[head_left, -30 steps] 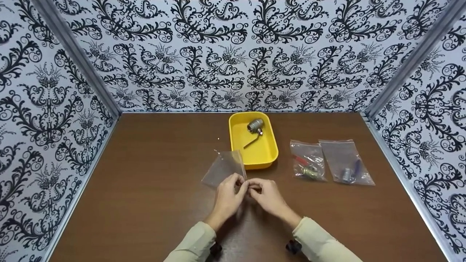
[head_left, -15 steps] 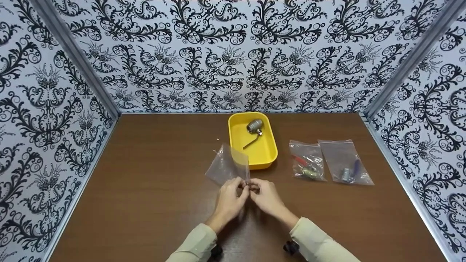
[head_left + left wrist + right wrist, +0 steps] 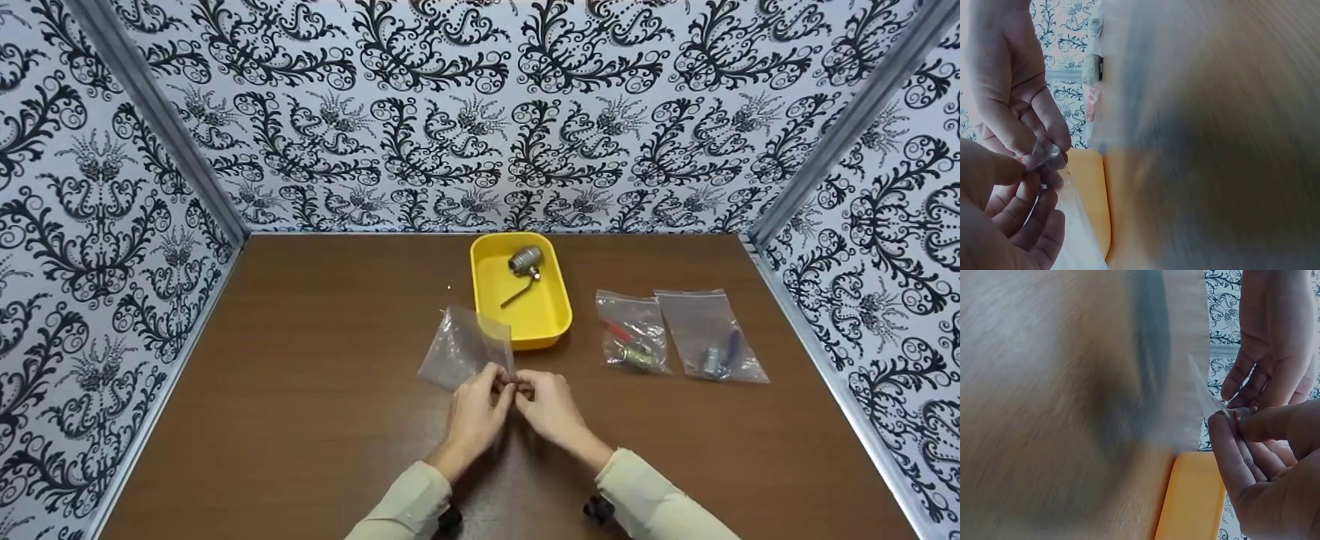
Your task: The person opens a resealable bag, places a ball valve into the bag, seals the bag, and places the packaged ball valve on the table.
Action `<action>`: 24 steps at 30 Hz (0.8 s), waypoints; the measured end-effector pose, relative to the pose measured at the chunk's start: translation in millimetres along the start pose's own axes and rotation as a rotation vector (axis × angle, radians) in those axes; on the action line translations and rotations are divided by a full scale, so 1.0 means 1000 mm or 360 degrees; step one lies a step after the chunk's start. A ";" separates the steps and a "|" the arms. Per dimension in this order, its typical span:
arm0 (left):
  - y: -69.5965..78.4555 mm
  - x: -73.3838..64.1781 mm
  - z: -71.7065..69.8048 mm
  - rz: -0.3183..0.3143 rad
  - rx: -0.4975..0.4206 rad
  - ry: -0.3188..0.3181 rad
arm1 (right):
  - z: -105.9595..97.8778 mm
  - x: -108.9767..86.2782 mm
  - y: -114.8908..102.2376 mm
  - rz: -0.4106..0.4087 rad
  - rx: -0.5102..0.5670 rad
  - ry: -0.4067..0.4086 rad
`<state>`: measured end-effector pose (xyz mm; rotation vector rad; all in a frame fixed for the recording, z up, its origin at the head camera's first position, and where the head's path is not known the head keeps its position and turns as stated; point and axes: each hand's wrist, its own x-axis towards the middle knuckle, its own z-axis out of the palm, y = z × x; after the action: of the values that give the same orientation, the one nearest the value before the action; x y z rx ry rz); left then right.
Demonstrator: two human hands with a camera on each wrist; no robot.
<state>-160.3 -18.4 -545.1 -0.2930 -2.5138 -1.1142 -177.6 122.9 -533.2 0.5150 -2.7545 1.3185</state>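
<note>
Both hands meet at the near right edge of a clear zip bag point(image 3: 461, 341). My left hand point(image 3: 474, 409) pinches this edge between thumb and fingers, and so does my right hand point(image 3: 551, 405) from the other side, fingertips close together. The bag spreads away to the left and overlaps the tray's near corner in the head view. No contents show in it. From the right wrist, a red strip point(image 3: 1235, 419) runs along the pinched plastic. The left wrist view shows crumpled plastic point(image 3: 1044, 154) between the fingertips of both hands.
Behind the hands stands a yellow tray point(image 3: 555, 319) holding a metal valve point(image 3: 525, 260) with a lever. To the right lie two zip bags: one point(image 3: 634, 307) with a red-handled brass valve, the other point(image 3: 694, 311) with a blue-handled metal valve. Patterned walls enclose the table point(image 3: 315, 337).
The zip bag has swung and its edge between the hands stands more upright; its left part shifted slightly. Both hands stay together at the edge, fingertips moving only a little.
</note>
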 end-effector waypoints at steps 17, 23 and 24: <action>0.002 0.000 -0.003 -0.0032 -0.0002 -0.0045 | -0.002 0.012 0.005 0.0088 -0.0147 0.0156; 0.002 -0.001 -0.004 -0.0013 -0.0047 -0.0088 | -0.006 0.019 0.009 0.0104 -0.0117 0.0215; 0.002 -0.001 -0.005 -0.0015 -0.0054 -0.0099 | -0.007 0.021 0.009 0.0107 -0.0100 0.0218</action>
<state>-157.3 -20.6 -541.0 -0.3300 -2.5554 -1.1694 -200.7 127.4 -531.5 0.3184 -2.7118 1.2263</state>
